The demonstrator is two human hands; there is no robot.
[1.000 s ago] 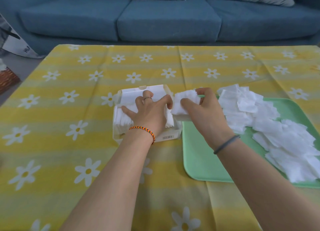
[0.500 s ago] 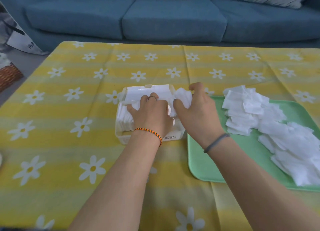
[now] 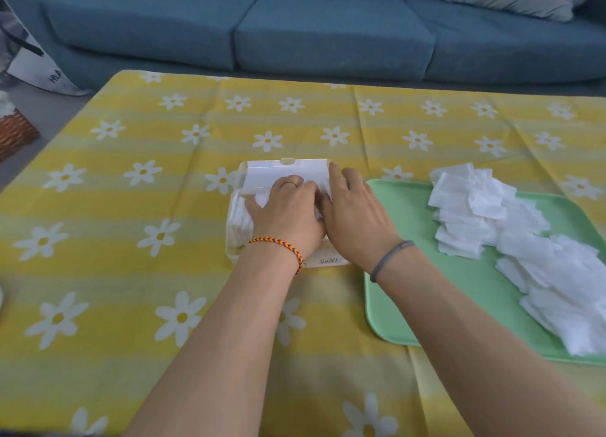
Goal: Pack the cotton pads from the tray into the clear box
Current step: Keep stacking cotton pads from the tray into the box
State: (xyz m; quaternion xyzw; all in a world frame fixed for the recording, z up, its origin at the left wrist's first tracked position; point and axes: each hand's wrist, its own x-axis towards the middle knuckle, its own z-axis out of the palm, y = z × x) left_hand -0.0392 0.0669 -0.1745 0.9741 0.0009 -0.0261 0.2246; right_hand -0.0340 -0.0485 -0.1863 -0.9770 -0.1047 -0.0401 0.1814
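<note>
The clear box point(image 3: 234, 244) sits mid-table with its lid point(image 3: 285, 171) standing open at the back. White cotton pads point(image 3: 242, 219) stand packed in its left part. My left hand point(image 3: 284, 214) lies spread over the pads inside the box, pressing on them. My right hand point(image 3: 354, 214) is right beside it over the box's right part, fingers curled down around a stack of cotton pads that is mostly hidden. The green tray point(image 3: 426, 305) lies to the right, with a loose pile of cotton pads point(image 3: 524, 249) on it.
A yellow tablecloth with white daisies point(image 3: 131, 272) covers the table. A blue sofa point(image 3: 328, 33) runs behind the far table edge. A wicker basket point(image 3: 13, 135) stands on the floor at the left.
My right hand carried a stack of pads from the tray's edge leftward and lowered it into the box. My left hand stayed on the pads in the box.
</note>
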